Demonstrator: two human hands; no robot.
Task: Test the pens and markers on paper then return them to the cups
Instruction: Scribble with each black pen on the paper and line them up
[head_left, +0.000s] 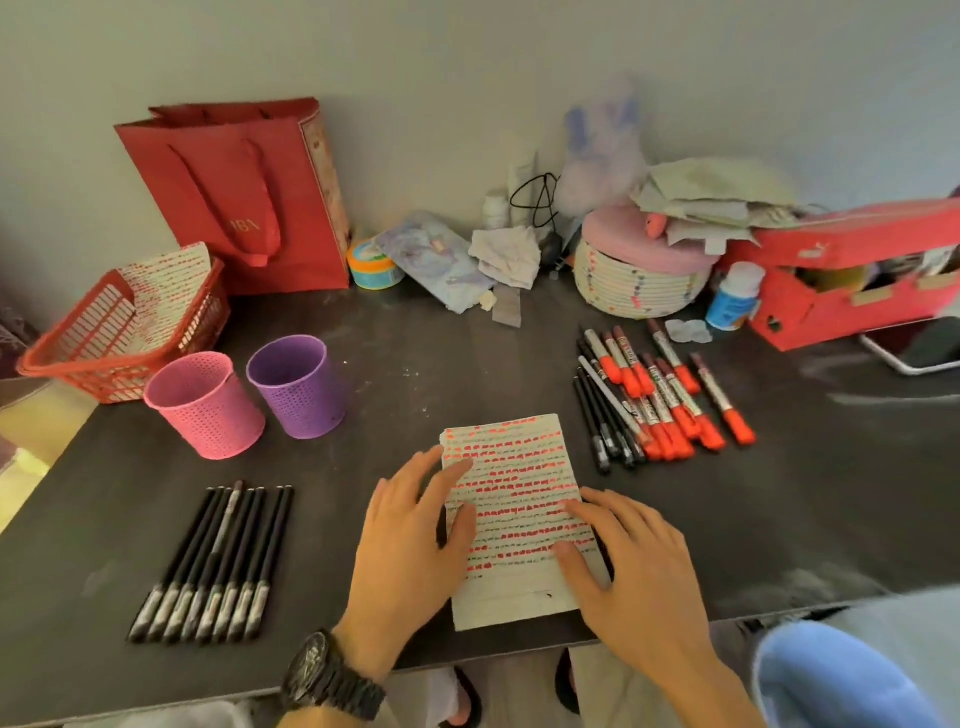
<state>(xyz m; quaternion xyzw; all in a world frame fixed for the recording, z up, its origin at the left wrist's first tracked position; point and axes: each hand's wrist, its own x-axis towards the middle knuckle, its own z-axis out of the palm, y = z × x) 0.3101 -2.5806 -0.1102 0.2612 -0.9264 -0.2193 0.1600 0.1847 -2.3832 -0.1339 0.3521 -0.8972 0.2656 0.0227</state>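
Near centre on tabletop (415, 364), you are pressing floppy paper (519, 519) flat, left hand (410, 551) and right hand (634, 566) each with grip apart, holding nothing. Near left, black pens (213, 566) lying; far right, markers (670, 395): probably light, stiff, rolling easily, so pinching mid-barrel suits. Far left, pink cup (208, 410) and purple cup (298, 387) waiting.

The left hand (410, 551) and the right hand (639, 582) are bare, and both forearms are uncovered as far as the near edge of the view. On the left wrist sits a chunky black watch (324, 670) with a round, dark-faced case and a wide, ribbed black band. Below the near table edge are two dark slippers (467, 699), one beside the other, too blurred for detail.
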